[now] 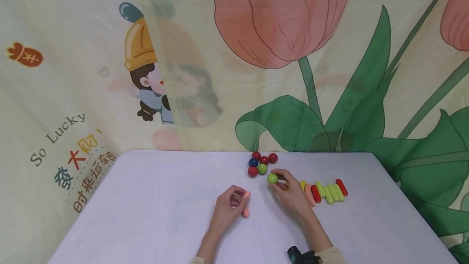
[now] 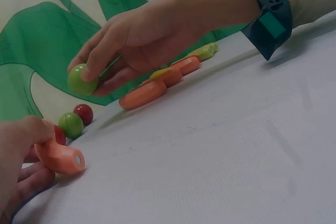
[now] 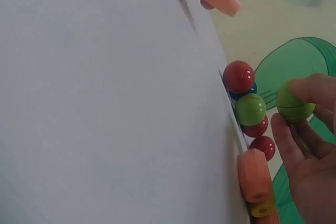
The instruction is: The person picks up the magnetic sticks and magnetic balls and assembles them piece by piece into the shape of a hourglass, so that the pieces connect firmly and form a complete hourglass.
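Observation:
My left hand (image 1: 226,211) grips a salmon-coloured stick (image 1: 246,212), low over the table at the middle. In the left wrist view that stick (image 2: 62,157) shows a small round pale spot at its end. Between thumb and fingertips, my right hand (image 1: 294,194) pinches a light green ball (image 1: 272,178). The right wrist view has this ball (image 3: 294,102) held clear of the other balls. Just beyond it, another green ball (image 1: 262,169), a dark blue ball (image 1: 253,162) and several red balls (image 1: 253,171) lie in a loose cluster.
A row of short sticks lies to the right, with red (image 1: 316,194), light green (image 1: 328,194), yellow and salmon pieces, partly behind my right hand. A white cloth covers the table (image 1: 165,203). Behind its far edge hangs a printed curtain (image 1: 198,72).

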The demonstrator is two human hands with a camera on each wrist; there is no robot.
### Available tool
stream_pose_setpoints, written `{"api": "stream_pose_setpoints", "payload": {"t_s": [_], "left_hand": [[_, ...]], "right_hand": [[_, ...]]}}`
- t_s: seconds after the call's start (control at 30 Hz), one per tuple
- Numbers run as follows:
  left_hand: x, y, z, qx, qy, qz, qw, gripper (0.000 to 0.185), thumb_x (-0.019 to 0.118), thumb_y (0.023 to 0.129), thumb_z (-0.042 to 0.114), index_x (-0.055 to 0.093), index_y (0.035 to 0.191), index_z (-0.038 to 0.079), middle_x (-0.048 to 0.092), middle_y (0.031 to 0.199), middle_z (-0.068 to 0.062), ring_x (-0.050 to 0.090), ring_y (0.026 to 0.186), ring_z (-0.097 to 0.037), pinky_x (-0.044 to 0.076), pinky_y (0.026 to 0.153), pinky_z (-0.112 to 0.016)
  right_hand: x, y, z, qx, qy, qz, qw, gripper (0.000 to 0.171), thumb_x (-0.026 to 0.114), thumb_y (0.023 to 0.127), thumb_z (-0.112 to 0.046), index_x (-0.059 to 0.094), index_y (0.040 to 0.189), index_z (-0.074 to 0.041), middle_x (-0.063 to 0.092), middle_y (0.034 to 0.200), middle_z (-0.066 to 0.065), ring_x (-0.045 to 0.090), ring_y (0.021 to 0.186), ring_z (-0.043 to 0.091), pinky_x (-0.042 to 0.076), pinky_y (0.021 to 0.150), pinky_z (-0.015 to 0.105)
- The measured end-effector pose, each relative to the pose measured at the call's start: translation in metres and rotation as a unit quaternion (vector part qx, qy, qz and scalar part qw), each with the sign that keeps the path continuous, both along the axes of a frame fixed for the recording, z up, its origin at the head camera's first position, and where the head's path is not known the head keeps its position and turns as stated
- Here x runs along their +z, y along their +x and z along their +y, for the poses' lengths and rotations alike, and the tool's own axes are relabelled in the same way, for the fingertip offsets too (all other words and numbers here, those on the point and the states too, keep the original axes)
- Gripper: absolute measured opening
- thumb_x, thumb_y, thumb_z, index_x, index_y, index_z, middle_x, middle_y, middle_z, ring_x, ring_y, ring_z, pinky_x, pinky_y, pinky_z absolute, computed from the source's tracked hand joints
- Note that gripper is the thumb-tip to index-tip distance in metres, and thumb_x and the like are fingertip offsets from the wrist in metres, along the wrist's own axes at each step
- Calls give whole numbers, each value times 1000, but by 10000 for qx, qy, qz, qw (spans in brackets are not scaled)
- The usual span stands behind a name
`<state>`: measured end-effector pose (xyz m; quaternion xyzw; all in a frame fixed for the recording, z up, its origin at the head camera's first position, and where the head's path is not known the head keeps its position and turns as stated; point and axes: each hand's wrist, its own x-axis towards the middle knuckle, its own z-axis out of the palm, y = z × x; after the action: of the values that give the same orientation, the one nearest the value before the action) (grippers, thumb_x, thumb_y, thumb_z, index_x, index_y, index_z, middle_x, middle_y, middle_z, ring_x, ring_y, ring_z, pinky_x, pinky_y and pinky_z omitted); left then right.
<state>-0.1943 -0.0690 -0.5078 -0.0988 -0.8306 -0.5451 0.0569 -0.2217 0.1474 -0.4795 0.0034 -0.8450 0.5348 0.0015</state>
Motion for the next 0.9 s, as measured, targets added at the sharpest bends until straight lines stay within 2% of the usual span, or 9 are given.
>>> {"api": "stream_pose_setpoints", "payload": {"t_s": [0.27,0.43,0.57,0.77,0.9], "left_hand": [[-3,1,0,-162,5,-40,9999,21,66,86,40,62,95,22,67,89,6,60,71,-2,52,65,-18],[1,1,-1,-204,-36,-33,9998,22,65,86,42,61,93,22,68,87,6,60,70,-2,52,65,-18],[4,-2,1,-238,8,-5,9997,22,65,86,42,61,94,22,68,88,6,61,70,-3,52,65,-18],[1,2,0,-283,51,-169,9994,21,67,85,42,63,92,22,68,84,6,60,66,-2,51,62,-18],[-3,0,-1,-344,115,-129,9993,20,68,85,38,63,90,20,67,79,3,60,64,-3,51,60,-18]], "right_hand": [[-3,14,-13,155,-234,15,9996,42,68,86,-20,55,126,-21,55,126,-5,53,119,17,49,95,30],[-1,17,-17,348,-423,61,9985,41,68,87,-19,55,125,-19,56,125,-5,55,118,17,49,94,26],[1,19,-17,354,-465,71,9983,41,69,86,-17,56,124,-20,56,123,-6,54,118,17,49,94,27],[-5,26,-22,447,-505,-98,9977,40,70,85,-16,57,122,-24,57,123,-6,53,119,18,50,92,26],[-6,26,-24,695,-483,-19,9964,41,68,86,-18,55,125,-20,56,125,-4,52,120,20,49,94,25]]}}
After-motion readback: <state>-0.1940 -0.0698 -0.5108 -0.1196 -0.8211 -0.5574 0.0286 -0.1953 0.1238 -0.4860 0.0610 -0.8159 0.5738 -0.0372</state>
